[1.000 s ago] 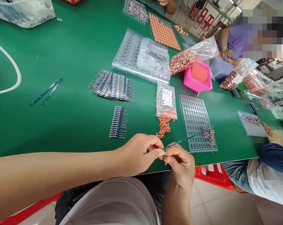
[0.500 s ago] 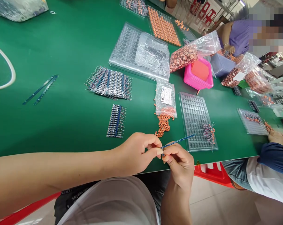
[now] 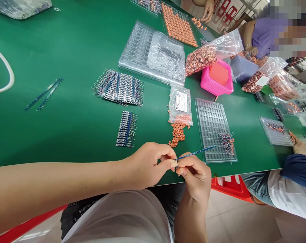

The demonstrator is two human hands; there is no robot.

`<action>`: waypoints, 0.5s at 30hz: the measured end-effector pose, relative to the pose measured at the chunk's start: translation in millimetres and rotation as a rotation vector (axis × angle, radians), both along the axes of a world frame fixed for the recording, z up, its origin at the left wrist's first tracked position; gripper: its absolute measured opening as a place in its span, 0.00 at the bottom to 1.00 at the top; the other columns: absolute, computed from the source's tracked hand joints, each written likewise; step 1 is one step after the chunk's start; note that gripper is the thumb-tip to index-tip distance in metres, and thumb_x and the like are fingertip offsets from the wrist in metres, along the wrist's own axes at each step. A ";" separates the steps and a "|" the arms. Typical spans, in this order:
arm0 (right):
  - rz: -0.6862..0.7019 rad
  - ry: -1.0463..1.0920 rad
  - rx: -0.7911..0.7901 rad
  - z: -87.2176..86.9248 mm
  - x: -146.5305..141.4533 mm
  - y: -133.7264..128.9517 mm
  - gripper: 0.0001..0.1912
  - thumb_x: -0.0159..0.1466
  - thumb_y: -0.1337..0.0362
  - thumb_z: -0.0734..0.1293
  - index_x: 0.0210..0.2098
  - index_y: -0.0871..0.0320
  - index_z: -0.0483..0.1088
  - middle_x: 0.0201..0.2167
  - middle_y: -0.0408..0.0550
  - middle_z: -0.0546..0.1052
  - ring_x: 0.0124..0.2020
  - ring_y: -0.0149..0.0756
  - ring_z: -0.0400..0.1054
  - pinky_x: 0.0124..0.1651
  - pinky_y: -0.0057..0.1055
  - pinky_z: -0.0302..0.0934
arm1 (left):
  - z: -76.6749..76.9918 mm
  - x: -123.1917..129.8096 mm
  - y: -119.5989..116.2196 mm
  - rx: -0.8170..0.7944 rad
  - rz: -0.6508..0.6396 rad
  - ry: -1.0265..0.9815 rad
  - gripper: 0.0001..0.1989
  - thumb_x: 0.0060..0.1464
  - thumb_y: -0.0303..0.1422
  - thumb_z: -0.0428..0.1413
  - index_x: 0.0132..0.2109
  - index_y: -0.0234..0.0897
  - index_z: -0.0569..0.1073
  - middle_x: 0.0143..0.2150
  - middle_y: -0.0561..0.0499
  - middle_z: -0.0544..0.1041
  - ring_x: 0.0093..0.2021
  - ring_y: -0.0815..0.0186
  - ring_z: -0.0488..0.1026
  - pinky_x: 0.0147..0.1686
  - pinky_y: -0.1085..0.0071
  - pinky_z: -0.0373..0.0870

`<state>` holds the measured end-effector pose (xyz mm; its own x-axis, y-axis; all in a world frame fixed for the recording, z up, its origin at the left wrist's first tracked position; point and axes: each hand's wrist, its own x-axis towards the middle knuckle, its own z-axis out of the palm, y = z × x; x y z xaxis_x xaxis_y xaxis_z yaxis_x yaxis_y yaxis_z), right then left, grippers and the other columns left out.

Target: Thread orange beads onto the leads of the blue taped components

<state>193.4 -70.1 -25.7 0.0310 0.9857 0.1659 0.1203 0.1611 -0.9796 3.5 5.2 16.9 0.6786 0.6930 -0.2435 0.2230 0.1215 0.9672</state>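
My left hand [image 3: 153, 165] pinches the near end of a thin blue strip [image 3: 197, 152] at the table's front edge. Against its fingertips, my right hand [image 3: 195, 175] is closed on a small orange piece [image 3: 178, 167], mostly hidden by the fingers. The strip points right, over a clear slotted tray [image 3: 213, 125]. Wired parts with orange bits [image 3: 228, 143] lie on that tray. Beyond my hands, loose orange rings [image 3: 178, 133] spill from a labelled clear bag [image 3: 180, 103]. Left of them is a row of wired components [image 3: 127, 129], with a larger stack [image 3: 121, 87] behind.
Clear trays [image 3: 136, 50] and a pink basket [image 3: 216, 79] stand farther back, beside a bag of copper-coloured rings [image 3: 200, 60]. Two blue strips [image 3: 49, 94] lie at left. Another person's hand [image 3: 208, 11] is at the far edge; a co-worker's hand [image 3: 303, 148] is at right.
The view has shifted slightly. At the far edge, another person's hand has come into view over the orange pieces. My hands keep nearly the same pose.
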 end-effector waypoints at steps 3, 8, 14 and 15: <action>0.005 0.010 -0.006 -0.5 0.1 0.2 0.01 0.64 0.65 0.73 0.35 0.52 0.79 0.27 0.43 0.77 0.29 0.35 0.71 0.29 0.30 0.64 | 0.3 -0.2 -0.6 -0.012 0.002 0.003 0.09 0.60 0.33 0.54 0.32 0.35 0.73 0.25 0.58 0.69 0.26 0.72 0.60 0.27 0.74 0.57; 0.020 0.029 -0.008 -0.2 0.9 1.2 0.02 0.64 0.67 0.73 0.36 0.52 0.79 0.28 0.43 0.76 0.30 0.34 0.71 0.31 0.30 0.64 | -1.7 -0.4 -1.0 -0.049 0.002 -0.007 0.09 0.59 0.33 0.54 0.32 0.35 0.73 0.26 0.58 0.70 0.27 0.71 0.62 0.28 0.74 0.58; 0.021 0.023 0.015 1.1 -1.1 3.7 0.03 0.65 0.68 0.72 0.36 0.53 0.78 0.27 0.41 0.74 0.29 0.31 0.67 0.30 0.29 0.60 | -1.2 2.8 -0.5 -0.094 0.055 -0.023 0.08 0.59 0.33 0.54 0.33 0.36 0.73 0.28 0.55 0.76 0.30 0.68 0.70 0.32 0.72 0.64; 0.003 0.029 0.021 0.2 -1.7 4.0 0.03 0.65 0.68 0.72 0.36 0.53 0.78 0.27 0.41 0.73 0.30 0.31 0.66 0.31 0.29 0.60 | -1.0 3.8 -0.7 -0.107 0.075 -0.037 0.08 0.58 0.34 0.55 0.33 0.36 0.74 0.29 0.54 0.77 0.32 0.67 0.72 0.34 0.72 0.66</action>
<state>191.7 -66.1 -25.5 0.0327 0.9822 0.1852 0.0911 0.1816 -0.9791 7.3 4.5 15.9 0.6359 0.7132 -0.2948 0.1741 0.2396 0.9551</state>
